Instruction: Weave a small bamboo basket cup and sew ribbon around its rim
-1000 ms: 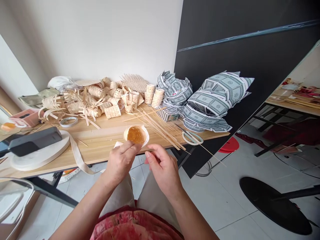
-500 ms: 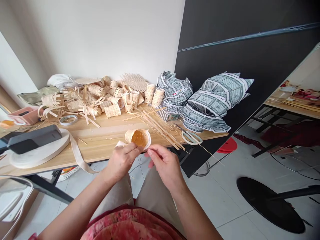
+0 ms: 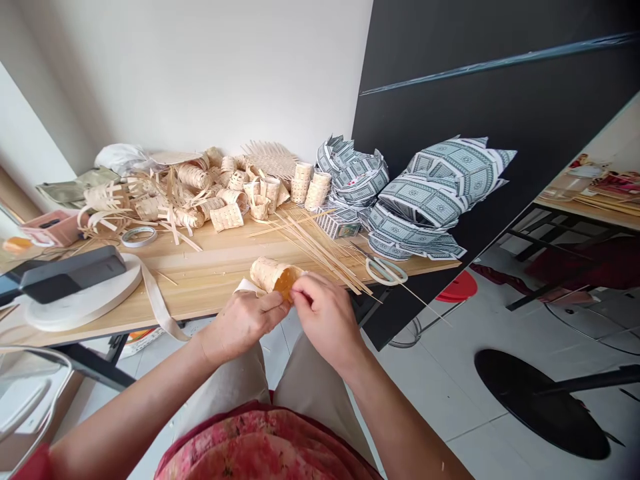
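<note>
A small woven cup of pale wood strips (image 3: pixel 269 272) lies tilted on its side at the table's front edge, its mouth turned toward my right. My left hand (image 3: pixel 250 320) is closed on the near side of its rim. With fingers pinched together, my right hand (image 3: pixel 323 313) grips the right side of the same rim, partly hiding the opening. White fabric tape (image 3: pixel 246 287) shows beside the cup above my left hand. From a large roll of tape (image 3: pixel 83 300) on the left, a loose end (image 3: pixel 163 310) hangs over the edge.
Thin wooden strips (image 3: pixel 325 257) and scissors (image 3: pixel 386 271) lie to the right, the scissors near the edge. Folded patterned card shapes (image 3: pixel 420 200) are stacked behind them. A heap of woven pieces (image 3: pixel 190 193), a tape ring (image 3: pixel 139 237) and a pink basket (image 3: pixel 53 228) stand at the back left.
My right hand has moved up and closed onto the cup's rim. The cup has turned, so more of its outer side shows and less of its mouth.
</note>
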### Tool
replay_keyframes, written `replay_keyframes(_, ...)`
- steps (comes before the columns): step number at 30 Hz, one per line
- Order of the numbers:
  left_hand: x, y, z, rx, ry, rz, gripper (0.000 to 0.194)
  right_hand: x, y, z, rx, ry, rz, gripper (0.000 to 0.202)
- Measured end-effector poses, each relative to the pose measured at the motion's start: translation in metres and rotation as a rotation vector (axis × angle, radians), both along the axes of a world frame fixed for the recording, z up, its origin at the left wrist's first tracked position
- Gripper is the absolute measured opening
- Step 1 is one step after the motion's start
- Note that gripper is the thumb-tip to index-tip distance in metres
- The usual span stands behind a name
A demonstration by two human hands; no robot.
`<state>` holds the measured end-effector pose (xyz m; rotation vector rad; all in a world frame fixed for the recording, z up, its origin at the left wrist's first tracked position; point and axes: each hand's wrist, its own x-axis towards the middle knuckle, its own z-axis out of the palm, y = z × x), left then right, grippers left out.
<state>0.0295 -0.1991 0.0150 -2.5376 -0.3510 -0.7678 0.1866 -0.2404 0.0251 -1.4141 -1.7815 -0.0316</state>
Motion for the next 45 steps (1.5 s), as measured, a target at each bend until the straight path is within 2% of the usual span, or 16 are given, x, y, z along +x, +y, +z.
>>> replay_keyframes(3, -0.003, -0.003, 0.002, -0.06, 0.129, -0.074, 0.031, 0.007, -0.006, 0.002, 0.107, 0.237, -0.028, 0.017)
replay_keyframes(6, -0.005, -0.001, 0.001, -0.21, 0.157, -0.138, 0.031, 0.016, -0.011, 0.01, 0.013, 0.484, 0.035, 0.016)
replay_keyframes(8, -0.006, 0.002, 0.003, -0.398, 0.063, -0.182, 0.029, 0.019, -0.013, 0.016, -0.12, 0.716, 0.173, 0.018)
replay_keyframes(11, -0.004, 0.006, 0.009, -0.784, -0.119, -0.262, 0.023, 0.023, -0.012, 0.026, -0.301, 0.999, 0.381, 0.026)
replay_keyframes(14, -0.002, 0.007, 0.017, -1.158, -0.257, -0.286, 0.022, 0.029, -0.004, 0.032, -0.266, 1.098, 0.476, 0.028)
replay_keyframes(18, -0.004, 0.007, 0.024, -1.521, -0.376, -0.207, 0.03, 0.045, 0.006, 0.036, -0.142, 1.175, 0.42, 0.02)
replay_keyframes(22, -0.005, 0.009, 0.028, -1.725, -0.461, -0.181, 0.033, 0.07, 0.012, 0.044, -0.077, 1.336, 0.211, 0.016)
replay_keyframes(25, -0.005, 0.01, 0.03, -1.826, -0.494, -0.173, 0.032, 0.091, 0.015, 0.05, 0.036, 1.472, 0.028, 0.022)
replay_keyframes(30, -0.005, 0.011, 0.03, -1.893, -0.524, -0.152, 0.032, 0.129, 0.018, 0.05, 0.205, 1.584, -0.187, 0.031)
replay_keyframes(34, -0.006, 0.013, 0.029, -1.902, -0.515, -0.134, 0.032, 0.157, 0.019, 0.048, 0.262, 1.571, -0.308, 0.039)
replay_keyframes(39, -0.008, 0.015, 0.026, -1.897, -0.518, -0.13, 0.031, 0.185, 0.023, 0.048, 0.25, 1.571, -0.501, 0.052)
replay_keyframes(42, -0.008, 0.015, 0.024, -1.889, -0.513, -0.147, 0.032, 0.193, 0.023, 0.046, 0.281, 1.563, -0.535, 0.055)
replay_keyframes(45, -0.007, 0.015, 0.023, -1.864, -0.512, -0.164, 0.032, 0.199, 0.02, 0.041, 0.329, 1.53, -0.508, 0.054)
